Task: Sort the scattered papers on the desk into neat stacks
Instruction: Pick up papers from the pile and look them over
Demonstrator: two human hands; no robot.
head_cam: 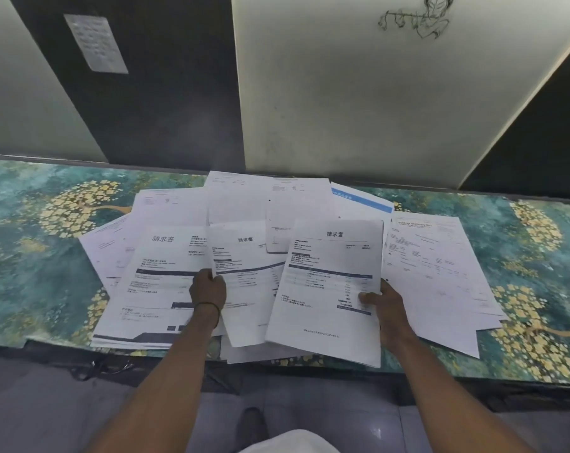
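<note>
Several white printed sheets lie overlapped across the middle of the desk (31, 256). My left hand (208, 289) grips the left edge of an invoice sheet (247, 282) lifted off the pile. My right hand (383, 302) holds another invoice sheet (329, 289) by its right edge, thumb on top, raised and tilted toward me. To the left lies a third invoice (159, 282) flat on the spread. On the right rests a fanned group of form sheets (434, 273). A sheet with a blue band (362, 201) sticks out at the back.
The desk carries a teal cover with gold flower prints and bare areas at both ends. A wall with dark and pale panels rises right behind it; a small notice (95, 44) is stuck on the dark panel. Some sheets overhang the front edge (260, 354).
</note>
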